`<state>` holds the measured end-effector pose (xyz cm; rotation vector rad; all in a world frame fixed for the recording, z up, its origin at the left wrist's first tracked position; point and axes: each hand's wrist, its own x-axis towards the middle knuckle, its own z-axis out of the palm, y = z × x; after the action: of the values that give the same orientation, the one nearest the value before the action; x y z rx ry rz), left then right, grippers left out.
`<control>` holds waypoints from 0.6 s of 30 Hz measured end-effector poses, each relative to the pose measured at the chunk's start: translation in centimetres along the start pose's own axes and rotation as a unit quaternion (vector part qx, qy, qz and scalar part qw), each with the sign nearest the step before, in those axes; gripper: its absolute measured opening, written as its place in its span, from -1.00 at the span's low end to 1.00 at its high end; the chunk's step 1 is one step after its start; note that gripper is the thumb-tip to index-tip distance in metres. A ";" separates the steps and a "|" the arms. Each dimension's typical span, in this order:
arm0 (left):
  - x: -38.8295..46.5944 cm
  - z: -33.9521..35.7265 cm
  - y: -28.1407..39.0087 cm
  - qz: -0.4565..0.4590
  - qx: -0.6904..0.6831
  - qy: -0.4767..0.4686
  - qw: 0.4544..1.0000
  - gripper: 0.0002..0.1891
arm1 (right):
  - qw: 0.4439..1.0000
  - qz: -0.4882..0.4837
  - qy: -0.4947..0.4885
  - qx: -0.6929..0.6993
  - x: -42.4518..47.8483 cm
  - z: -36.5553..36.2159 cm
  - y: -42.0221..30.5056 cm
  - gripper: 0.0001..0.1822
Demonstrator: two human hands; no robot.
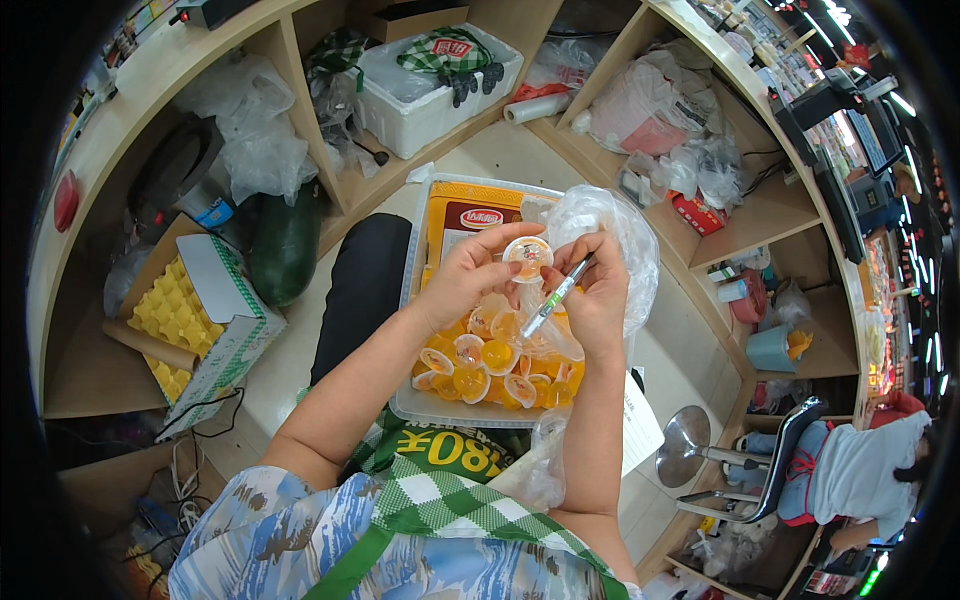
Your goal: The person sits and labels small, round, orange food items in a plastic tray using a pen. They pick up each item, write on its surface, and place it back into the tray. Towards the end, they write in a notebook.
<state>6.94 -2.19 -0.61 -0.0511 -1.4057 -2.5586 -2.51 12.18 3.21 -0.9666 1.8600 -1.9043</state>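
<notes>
My left hand (474, 271) holds a small jelly cup (529, 260) between thumb and fingers, its printed round lid facing up. In my right hand (604, 304) is a pen (553, 301), slanting down to the left, and those fingertips reach close to the cup's right side. Below both hands, a translucent plastic tub (480, 417) contains many orange jelly cups (471, 382), some lid up and some tipped over. An orange and brown printed package (459, 204) lies at the tub's far end. A clear plastic bag (634, 247) bulges over the right rim.
Wooden shelving (352, 199) curves around me. It holds a white foam box (409, 112), a dark green melon (285, 244) and a carton of yellow egg trays (225, 330). A printed paper sheet (641, 427) lies by my right forearm. At right are a metal-framed chair (780, 457) and another person (862, 465).
</notes>
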 end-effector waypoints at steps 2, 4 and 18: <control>0.0 -0.2 -0.1 0.001 -0.024 -0.001 1.000 -0.59 | 1.000 0.006 -0.011 0.005 0.0 0.0 -0.1 -0.65; 0.0 -0.3 -0.2 0.002 -0.040 -0.005 0.999 -0.62 | 1.000 0.023 -0.015 0.007 -0.1 0.1 -0.2 -0.65; 0.0 -0.3 0.0 -0.014 -0.031 -0.031 0.999 -0.63 | 0.999 0.002 -0.023 -0.025 -0.3 0.1 0.0 -0.66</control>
<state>6.99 -2.47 -0.78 -0.1239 -1.3587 -2.6438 -2.23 12.32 3.12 -1.0130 1.8908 -1.8255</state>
